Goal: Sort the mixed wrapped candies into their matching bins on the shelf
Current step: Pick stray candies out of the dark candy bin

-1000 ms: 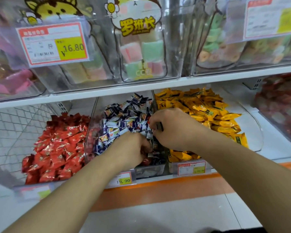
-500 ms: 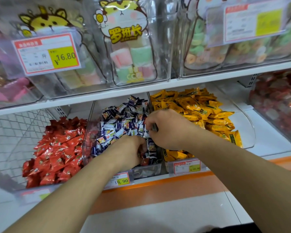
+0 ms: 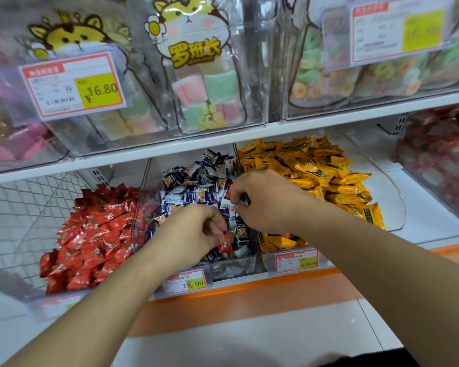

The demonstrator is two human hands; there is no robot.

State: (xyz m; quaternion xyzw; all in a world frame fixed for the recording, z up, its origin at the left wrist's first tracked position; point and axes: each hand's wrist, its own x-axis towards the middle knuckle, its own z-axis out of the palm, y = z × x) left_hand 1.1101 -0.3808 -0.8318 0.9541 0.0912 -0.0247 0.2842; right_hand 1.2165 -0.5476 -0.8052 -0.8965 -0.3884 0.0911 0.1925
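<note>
Starting at the left of the lower shelf, the red candies (image 3: 90,239) lie heaped in their own clear bin, and next to them stands the middle bin (image 3: 233,268), full of blue and white candies (image 3: 196,186), where both hands are busy. The left hand (image 3: 194,234) is dug in near the front, its fingers curled round a stray red candy (image 3: 225,243) that plainly belongs one bin over to the left. Just beyond it the right hand (image 3: 260,202) works the top of the same pile, fingertips pinched on a small wrapped piece with a bit of red showing at the thumb; I cannot tell for sure which sort it is. Farther right the yellow candies (image 3: 316,170) fill the third bin, touching nothing the hands hold. To my eye these sweets will be light and crinkly, the foil slick enough to slide out of a loose pinch, and the pile around them shifts easily, so neighbours may be dragged along. The surest hold looks to be across the plump middle of the wrapper, not the flat crimped ends, which are thin and may slip or tear. I would judge the sorting to be midway, with the red stray ready to be lifted across to its heap.
</note>
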